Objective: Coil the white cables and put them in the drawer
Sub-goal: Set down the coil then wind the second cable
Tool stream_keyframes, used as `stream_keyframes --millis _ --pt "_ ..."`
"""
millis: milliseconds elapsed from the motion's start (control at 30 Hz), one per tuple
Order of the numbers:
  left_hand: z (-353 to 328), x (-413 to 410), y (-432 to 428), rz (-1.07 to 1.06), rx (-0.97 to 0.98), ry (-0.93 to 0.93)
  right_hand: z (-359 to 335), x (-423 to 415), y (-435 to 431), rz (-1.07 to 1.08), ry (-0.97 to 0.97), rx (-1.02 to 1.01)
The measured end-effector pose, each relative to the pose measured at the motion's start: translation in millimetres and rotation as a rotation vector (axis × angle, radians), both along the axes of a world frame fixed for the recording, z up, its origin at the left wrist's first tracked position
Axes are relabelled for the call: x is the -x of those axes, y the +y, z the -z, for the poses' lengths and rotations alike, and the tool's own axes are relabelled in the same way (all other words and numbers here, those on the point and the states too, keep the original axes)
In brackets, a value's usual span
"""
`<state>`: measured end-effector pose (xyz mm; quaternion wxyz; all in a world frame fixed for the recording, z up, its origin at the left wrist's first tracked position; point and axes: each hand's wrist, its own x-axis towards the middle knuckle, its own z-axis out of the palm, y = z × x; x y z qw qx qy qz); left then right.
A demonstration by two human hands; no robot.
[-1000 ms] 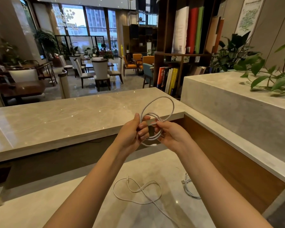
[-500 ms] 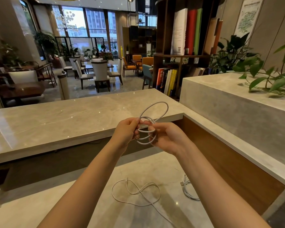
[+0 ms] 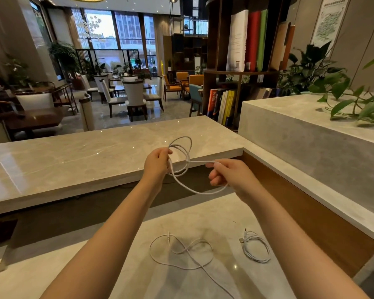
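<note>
A white cable point(image 3: 200, 162) hung above the worktop point(image 3: 203, 216), left hand point(image 3: 158, 162) pinched its upright loops, right hand point(image 3: 229, 175) gripped its tail, strand ran left to right between them, loose cable point(image 3: 188, 250) and coiled cable point(image 3: 249, 242) lay below.

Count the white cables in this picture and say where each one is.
3: the held cable between left hand and right hand; a loose cable on the lower counter; a coiled cable right of it.

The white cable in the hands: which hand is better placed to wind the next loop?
Probably the right hand: it holds the loose strand of the white cable, while the left hand grips the coiled loops.
</note>
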<state>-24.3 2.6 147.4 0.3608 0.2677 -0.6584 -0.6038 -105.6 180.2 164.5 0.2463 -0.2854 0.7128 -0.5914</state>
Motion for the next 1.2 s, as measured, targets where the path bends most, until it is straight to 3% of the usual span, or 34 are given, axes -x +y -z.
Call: stream_keyframes --millis 133,400,567,667,767,933,1067,1200 --pt "4.7 -5.9 -18.5 0.014 -0.205 0.067 -8.8 12.1 16.0 -0.112 -0.314 0.175" --pt "-7.0 -13.9 -49.5 0.055 -0.564 0.391 12.2 9.2 28.2 -0.193 -0.158 0.107" --pt "-16.6 -27.1 -56.3 0.303 -0.812 0.542 45.8 3.6 21.5 -0.133 0.027 -0.011" --pt "-16.2 -36.3 -43.8 0.48 -0.802 0.539 53.8 -2.0 17.4 -0.247 0.16 -0.194" --pt "-13.9 -40.1 -21.4 0.556 -0.751 0.475 46.1 -3.4 9.1 -0.417 0.176 -0.312" --pt "-9.2 -37.7 16.6 0.658 -0.731 0.409 11.2 -12.4 -17.4 -0.282 -0.041 0.025" --pt "-5.7 -36.2 26.0 0.585 -0.713 0.377 -3.5 -14.8 -21.1 -0.255 -0.143 0.202" --pt "-6.9 -37.4 33.2 0.47 -0.612 0.308 2.1 -14.9 -19.2 -0.262 -0.391 0.364"
